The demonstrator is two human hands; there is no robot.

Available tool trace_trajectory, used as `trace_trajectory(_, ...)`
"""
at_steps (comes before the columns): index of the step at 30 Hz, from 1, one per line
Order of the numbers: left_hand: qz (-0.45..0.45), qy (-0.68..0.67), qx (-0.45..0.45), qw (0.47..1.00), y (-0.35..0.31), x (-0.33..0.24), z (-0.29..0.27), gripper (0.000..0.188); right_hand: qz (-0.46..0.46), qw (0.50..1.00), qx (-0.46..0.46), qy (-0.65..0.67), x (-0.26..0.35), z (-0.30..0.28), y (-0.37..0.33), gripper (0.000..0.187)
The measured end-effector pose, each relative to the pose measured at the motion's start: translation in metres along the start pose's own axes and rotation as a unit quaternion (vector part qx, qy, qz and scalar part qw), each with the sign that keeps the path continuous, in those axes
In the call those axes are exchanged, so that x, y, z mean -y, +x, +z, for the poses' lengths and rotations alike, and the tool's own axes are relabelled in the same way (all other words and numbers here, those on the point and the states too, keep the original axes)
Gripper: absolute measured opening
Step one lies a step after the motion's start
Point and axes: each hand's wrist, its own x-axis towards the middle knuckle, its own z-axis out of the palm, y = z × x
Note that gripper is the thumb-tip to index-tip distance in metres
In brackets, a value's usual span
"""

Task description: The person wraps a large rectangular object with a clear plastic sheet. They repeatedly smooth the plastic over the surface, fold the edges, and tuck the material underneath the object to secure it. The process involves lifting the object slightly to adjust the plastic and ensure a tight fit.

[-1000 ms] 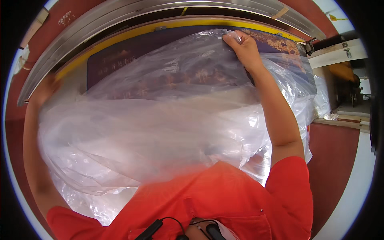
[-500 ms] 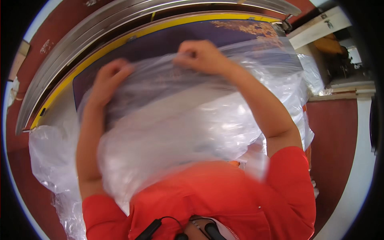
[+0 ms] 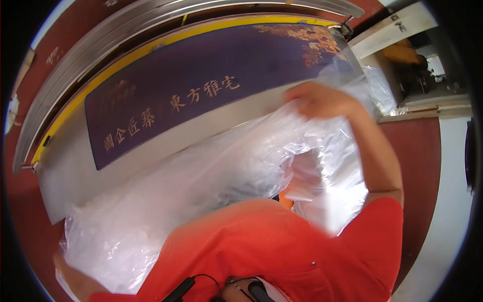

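Clear plastic sheeting (image 3: 201,166) lies bunched and wrinkled across the near side of the work surface. At the sheeting's far right edge is my right hand (image 3: 322,102), its fingers curled on the film. My left hand (image 3: 64,269) is low at the left rim beside the sheeting, and its fingers are not distinguishable. A dark purple-blue mat-like panel (image 3: 201,65) lies uncovered beyond the plastic, with pale lettering and a golden tree pattern at its right end. Under it shows a smooth grey surface (image 3: 65,176).
A yellow strip (image 3: 126,55) edges the far side of the surface, with curved metal rails (image 3: 151,25) behind it. At the right stand a white board (image 3: 397,30) and a wooden ledge (image 3: 427,110). The floor (image 3: 417,151) is dark red.
The plastic has been drawn back toward me, uncovering the purple-blue panel. My left hand has swung down to the lower left; my right hand has moved right and nearer.
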Motion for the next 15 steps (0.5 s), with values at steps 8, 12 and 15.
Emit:
trace_trajectory(8, 0.206, -0.292, -0.482, 0.8, 0.139, -0.227, -0.013, 0.034, -0.15, 0.551, -0.609, -0.551, 0.02, -0.14, -0.134, 0.035)
trace_trajectory(12, 0.147, -0.324, -0.276, 0.893, 0.077, -0.27, -0.061, 0.033, -0.167, 0.681, -0.472, -0.534, -0.013, -0.037, -0.004, 0.046)
trace_trajectory(15, 0.196, -0.274, -0.226, 0.914, 0.071, -0.266, -0.054, 0.031, 0.037, 0.734, -0.458, -0.501, -0.179, -0.075, -0.006, 0.046)
